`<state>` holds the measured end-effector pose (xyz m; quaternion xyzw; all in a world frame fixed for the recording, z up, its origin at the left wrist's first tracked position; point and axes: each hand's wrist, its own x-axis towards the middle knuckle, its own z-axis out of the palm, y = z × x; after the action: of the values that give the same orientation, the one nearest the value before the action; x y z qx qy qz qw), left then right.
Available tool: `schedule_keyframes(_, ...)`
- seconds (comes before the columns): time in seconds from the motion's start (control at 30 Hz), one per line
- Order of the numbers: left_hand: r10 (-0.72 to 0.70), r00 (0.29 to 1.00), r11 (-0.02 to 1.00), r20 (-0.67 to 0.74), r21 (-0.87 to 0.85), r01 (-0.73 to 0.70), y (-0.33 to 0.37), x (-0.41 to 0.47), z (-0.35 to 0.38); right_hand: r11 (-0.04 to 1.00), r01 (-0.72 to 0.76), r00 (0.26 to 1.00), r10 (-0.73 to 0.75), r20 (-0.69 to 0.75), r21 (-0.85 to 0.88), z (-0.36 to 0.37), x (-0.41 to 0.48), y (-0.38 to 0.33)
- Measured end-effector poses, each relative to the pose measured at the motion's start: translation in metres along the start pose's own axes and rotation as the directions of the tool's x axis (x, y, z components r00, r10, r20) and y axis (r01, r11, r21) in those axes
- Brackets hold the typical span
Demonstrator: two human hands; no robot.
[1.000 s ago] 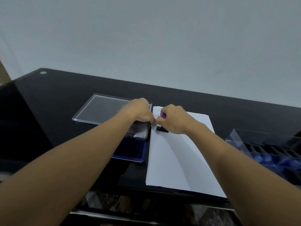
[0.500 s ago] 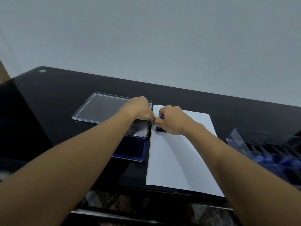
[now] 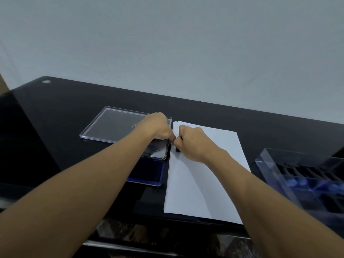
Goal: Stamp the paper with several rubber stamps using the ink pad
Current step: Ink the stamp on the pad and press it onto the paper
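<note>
While its black base is set down on the upper left corner of the paper (image 3: 201,185), the stamp (image 3: 177,150) is gripped from above by the right hand (image 3: 193,144), and most of it is hidden under the curled fingers. The left hand (image 3: 158,127) is bent in beside it, knuckles meeting; whether the stamp is pinched by it cannot be told. The open ink pad (image 3: 147,175) is seen just left of the paper, beneath the left wrist.
</note>
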<state>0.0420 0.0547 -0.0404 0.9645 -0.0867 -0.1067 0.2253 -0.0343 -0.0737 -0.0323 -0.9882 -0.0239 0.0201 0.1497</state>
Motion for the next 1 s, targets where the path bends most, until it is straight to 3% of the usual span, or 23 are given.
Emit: schedule_keyframes(1.0, 0.027, 1.0, 0.999, 0.012, 0.044, -0.027, -0.0028, 0.0046, 0.0009, 0.997, -0.024, 0.999, 0.026, -0.032, 0.079, 0.0051, -0.0031, -0.0003)
